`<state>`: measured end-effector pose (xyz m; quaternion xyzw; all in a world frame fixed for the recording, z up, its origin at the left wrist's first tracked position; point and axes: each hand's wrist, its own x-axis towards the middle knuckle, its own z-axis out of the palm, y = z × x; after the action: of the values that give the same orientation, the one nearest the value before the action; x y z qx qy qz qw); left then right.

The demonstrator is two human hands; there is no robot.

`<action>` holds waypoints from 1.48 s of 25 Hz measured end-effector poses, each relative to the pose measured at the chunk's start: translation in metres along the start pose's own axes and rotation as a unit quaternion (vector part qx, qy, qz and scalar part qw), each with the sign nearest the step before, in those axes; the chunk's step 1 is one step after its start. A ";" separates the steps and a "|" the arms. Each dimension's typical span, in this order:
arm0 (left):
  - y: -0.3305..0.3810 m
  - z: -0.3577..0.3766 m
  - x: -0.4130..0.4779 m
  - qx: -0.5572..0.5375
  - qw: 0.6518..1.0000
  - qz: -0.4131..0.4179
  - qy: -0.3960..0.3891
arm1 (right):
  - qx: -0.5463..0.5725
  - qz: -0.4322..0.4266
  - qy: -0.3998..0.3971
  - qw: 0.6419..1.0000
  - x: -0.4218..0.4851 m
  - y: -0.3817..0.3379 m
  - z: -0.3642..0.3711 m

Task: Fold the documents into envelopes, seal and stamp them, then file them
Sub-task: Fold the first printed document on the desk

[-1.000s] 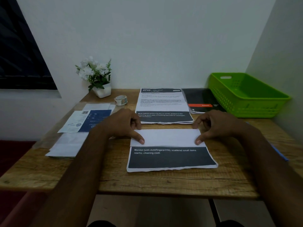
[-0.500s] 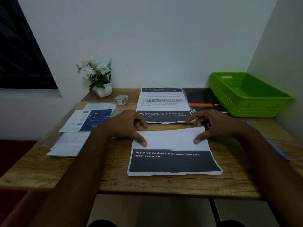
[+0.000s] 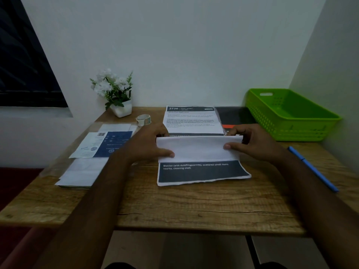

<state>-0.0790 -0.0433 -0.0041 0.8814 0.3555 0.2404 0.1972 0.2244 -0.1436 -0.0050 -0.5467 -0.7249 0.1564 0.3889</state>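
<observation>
A left hand (image 3: 149, 144) pinched the left end of a folded document (image 3: 200, 150), thumb on top, fingers behind. The sheet lay central on the desk (image 3: 194, 206), long axis running left to right along the front edge, its folded flap lifted between both grips. A right hand (image 3: 256, 144) pinched the right end likewise, equally near.

Half-folded document (image 3: 200, 150) on desk, dark printed strip nearest

Dim, cool cast. Light soft and diffuse; wall (image 3: 184, 45) brightest, window (image 3: 23, 65) near black. Small print on folded document (image 3: 202, 171) reads soft. Table (image 3: 174, 206) shadows faint. Wide-angle bowing at frame edges.
</observation>
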 end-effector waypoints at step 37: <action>0.018 0.017 -0.012 0.070 0.987 -0.026 -0.144 | -0.235 0.069 -0.148 0.958 -0.028 -0.018 0.002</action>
<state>-0.0675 -0.0672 -0.0115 0.9089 0.3620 0.0808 0.1904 0.2137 -0.1750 -0.0053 -0.6421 -0.7511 0.0870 0.1265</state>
